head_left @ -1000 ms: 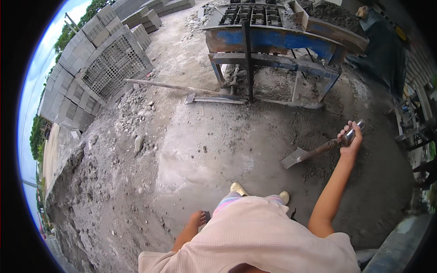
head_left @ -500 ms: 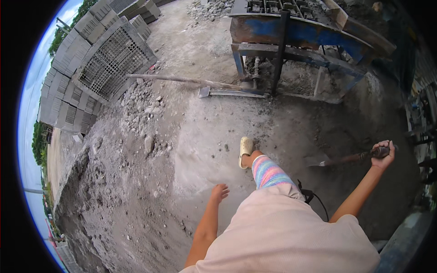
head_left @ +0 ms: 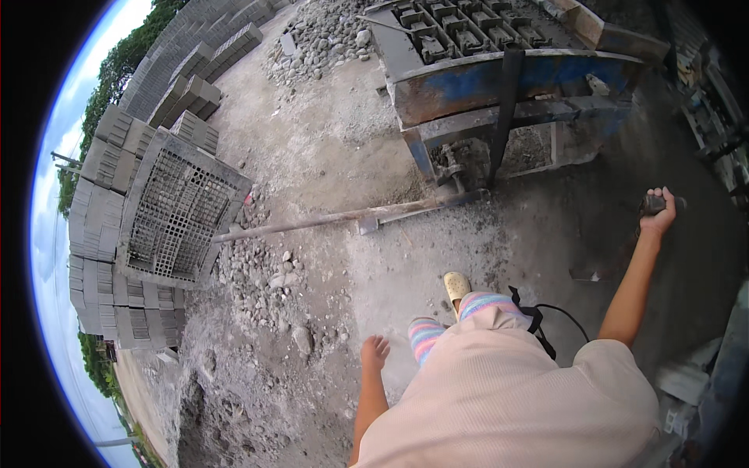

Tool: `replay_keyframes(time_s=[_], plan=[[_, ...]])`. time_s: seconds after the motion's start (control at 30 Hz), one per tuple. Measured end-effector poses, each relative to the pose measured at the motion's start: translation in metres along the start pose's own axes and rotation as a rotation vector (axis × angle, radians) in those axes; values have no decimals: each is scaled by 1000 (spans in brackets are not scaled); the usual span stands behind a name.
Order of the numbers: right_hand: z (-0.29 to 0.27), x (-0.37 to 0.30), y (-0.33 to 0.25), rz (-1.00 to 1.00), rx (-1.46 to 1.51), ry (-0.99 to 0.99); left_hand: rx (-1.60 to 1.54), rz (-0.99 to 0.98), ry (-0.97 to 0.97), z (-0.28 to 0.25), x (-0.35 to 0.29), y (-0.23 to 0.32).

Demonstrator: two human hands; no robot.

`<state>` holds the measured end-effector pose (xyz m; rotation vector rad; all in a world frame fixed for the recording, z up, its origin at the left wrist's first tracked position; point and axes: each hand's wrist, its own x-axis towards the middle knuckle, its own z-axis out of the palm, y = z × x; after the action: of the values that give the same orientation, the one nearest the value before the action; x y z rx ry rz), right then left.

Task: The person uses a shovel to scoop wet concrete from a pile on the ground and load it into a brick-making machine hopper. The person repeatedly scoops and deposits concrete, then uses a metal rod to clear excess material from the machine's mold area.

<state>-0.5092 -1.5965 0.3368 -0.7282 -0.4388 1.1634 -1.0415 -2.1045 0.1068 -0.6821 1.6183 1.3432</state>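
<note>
My right hand [head_left: 661, 214], out to the right, is closed round the dark grip of what looks like a shovel [head_left: 651, 205]. Its shaft runs down beneath the hand, and its lower end is dim against the dark ground, with a pale metal glint. My left hand [head_left: 375, 352] hangs low beside my body, fingers loosely spread and holding nothing. Ahead of me stands a blue, rusty metal block-making machine [head_left: 460, 90], with rows of mould parts on top. A long wooden pole [head_left: 312, 225] slants from the machine's foot toward a concrete-caked grate [head_left: 183, 210]; neither hand touches them.
Stacked grey hollow blocks [head_left: 97, 222] line the left side. Loose stones [head_left: 269, 273] and a gravelly mound [head_left: 265, 390] lie at left, with another stone pile [head_left: 324, 43] farther off. Metal structures [head_left: 722, 125] crowd the right edge. A black strap [head_left: 534, 320] hangs at my waist.
The view has shifted as I step, with the machine and grate now nearer. My right hand has risen with the shovel, whose shaft now points more steeply down. My left hand stays low and empty.
</note>
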Motion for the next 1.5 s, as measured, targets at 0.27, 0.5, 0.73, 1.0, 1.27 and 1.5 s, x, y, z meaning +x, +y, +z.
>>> replay_keyframes(time_s=[0.27, 0.5, 0.73, 1.0, 1.27, 1.5], plan=[[43, -72, 49, 34, -108, 188, 319, 31, -98, 14, 83, 201], [11, -233, 47, -30, -393, 632, 650, 475, -453, 163, 80, 404], [32, -310, 96, -71, -529, 886, 733, 753, -769, 361, 37, 427], [31, -283, 90, -291, -392, 911, 737, 1143, -1025, 600, -46, 486], [16, -261, 56, -206, -405, 1015, 1480, 1925, -329, 720, -32, 512], [33, -251, 73, -228, -355, 1044, 1870, 1919, 0, 755, -36, 524]])
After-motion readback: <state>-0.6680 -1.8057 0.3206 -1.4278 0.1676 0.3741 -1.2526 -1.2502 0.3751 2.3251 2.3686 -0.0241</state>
